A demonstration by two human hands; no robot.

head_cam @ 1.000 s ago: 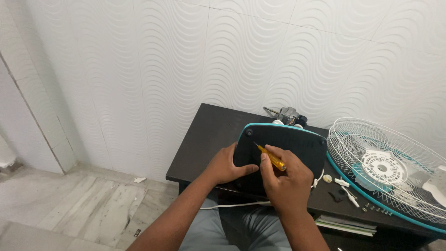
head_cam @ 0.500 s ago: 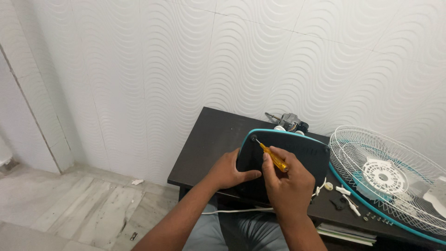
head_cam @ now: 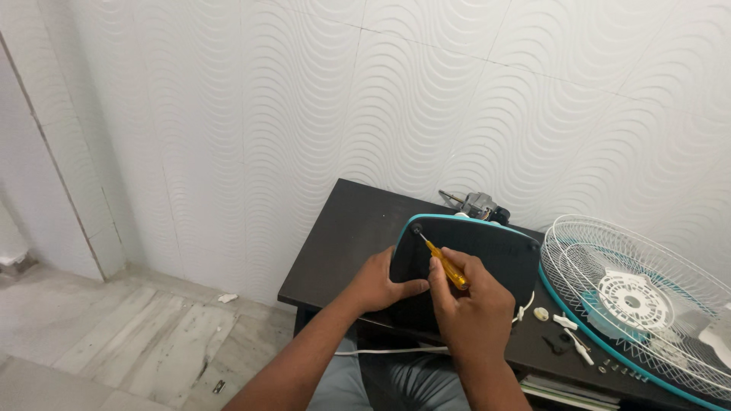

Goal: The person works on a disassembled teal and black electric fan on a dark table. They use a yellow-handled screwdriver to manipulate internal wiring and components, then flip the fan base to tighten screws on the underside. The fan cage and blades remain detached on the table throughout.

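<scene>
A dark fan base (head_cam: 491, 255) with a teal rim lies underside up on the black table (head_cam: 343, 240). My left hand (head_cam: 381, 283) grips its near left edge. My right hand (head_cam: 472, 308) holds a yellow-handled screwdriver (head_cam: 445, 266), whose tip points at a screw near the base's upper left corner. The fan's motor (head_cam: 476, 204) shows behind the base, against the wall.
A white wire fan guard (head_cam: 647, 297) with a teal ring lies on the table's right part. Small white and black parts and screws (head_cam: 567, 339) are scattered between guard and base. A white cord (head_cam: 388, 352) hangs off the table's front. Tiled floor lies to the left.
The view has shifted slightly down and right. Both hands stay on the base, and the screwdriver tip remains at the upper left corner.
</scene>
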